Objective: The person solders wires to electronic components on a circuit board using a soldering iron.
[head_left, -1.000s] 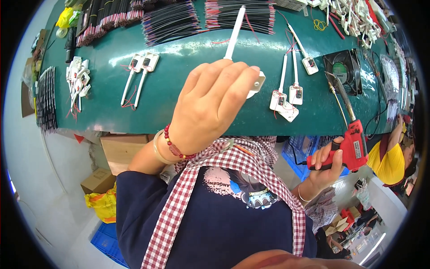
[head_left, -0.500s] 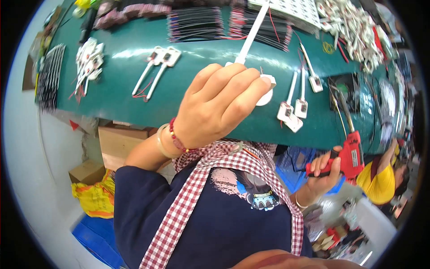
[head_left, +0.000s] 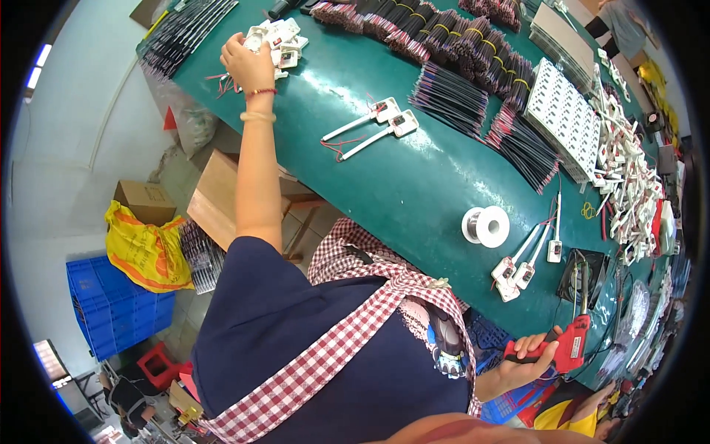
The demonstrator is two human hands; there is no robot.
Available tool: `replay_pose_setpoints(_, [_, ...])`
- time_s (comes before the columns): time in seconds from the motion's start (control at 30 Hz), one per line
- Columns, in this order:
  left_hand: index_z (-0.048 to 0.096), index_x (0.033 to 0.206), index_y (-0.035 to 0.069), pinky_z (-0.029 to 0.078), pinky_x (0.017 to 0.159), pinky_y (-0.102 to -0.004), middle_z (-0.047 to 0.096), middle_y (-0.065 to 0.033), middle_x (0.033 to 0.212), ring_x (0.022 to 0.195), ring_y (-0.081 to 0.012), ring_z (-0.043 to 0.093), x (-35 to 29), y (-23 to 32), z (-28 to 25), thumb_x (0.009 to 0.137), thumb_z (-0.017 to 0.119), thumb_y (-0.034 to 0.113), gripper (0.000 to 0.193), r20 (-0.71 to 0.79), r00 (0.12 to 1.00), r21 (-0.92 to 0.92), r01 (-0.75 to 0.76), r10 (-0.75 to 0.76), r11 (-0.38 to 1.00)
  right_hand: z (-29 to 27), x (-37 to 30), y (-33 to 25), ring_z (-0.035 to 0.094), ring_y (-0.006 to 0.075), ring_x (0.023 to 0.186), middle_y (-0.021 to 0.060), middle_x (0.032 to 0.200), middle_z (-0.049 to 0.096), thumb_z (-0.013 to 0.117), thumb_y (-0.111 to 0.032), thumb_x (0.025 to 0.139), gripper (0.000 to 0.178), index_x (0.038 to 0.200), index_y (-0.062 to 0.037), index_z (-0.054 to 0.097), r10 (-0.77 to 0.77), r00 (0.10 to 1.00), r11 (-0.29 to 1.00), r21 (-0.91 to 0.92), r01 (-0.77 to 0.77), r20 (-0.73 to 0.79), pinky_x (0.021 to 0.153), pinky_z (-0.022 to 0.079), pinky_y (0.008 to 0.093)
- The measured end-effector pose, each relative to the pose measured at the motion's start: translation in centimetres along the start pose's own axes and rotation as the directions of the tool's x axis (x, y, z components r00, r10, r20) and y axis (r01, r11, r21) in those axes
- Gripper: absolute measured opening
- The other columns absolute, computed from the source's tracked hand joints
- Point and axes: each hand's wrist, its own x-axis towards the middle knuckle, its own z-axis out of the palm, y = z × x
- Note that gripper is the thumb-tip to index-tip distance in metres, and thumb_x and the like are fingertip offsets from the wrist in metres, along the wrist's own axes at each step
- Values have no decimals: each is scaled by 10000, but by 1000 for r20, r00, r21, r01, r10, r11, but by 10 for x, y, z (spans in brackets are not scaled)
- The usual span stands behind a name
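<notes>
Left hand [head_left: 249, 68] at far-left white housings [head_left: 285, 35], grip unclear.
Right hand [head_left: 523, 365] grasps red soldering gun [head_left: 572, 348]; swung left while hot, it could scorch wired pieces [head_left: 523, 277].

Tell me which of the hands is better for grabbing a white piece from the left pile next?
Probably the left: the left hand is at that pile of white pieces, while the right hand is far away, holding the red soldering gun.
</notes>
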Motion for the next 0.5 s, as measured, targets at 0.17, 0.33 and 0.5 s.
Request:
replay_pose_setpoints(0.17, [615,1040,-80,498,821,-411,640,-238,1003,898,-372,630,41,-99,75,569,815,338,661,149,848,50,507,-509,860,-7,2,2,336,69,388,26,594,429,450,-234,951,325,1177,-1,442,51,997,993,101,-57,53,375,329,207])
replay_pose_setpoints(0.33, [533,1075,-178,367,989,-427,521,-351,1129,1096,-421,494,48,-22,90,631,756,445,797,141,980,-25,142,-138,990,-17,-10,0,352,82,383,33,602,450,474,-219,937,316,1164,-3,438,-15,999,999,47,16,-28,383,352,228])
replay_pose_setpoints(0.5, [616,1075,15,437,892,-331,618,-128,1081,1015,-235,581,-25,202,72,810,638,175,310,481,736,-711,9,477,703,-32,-12,-4,365,74,393,29,602,440,431,-244,958,319,1161,2,448,-109,984,994,13,112,-143,386,359,219])
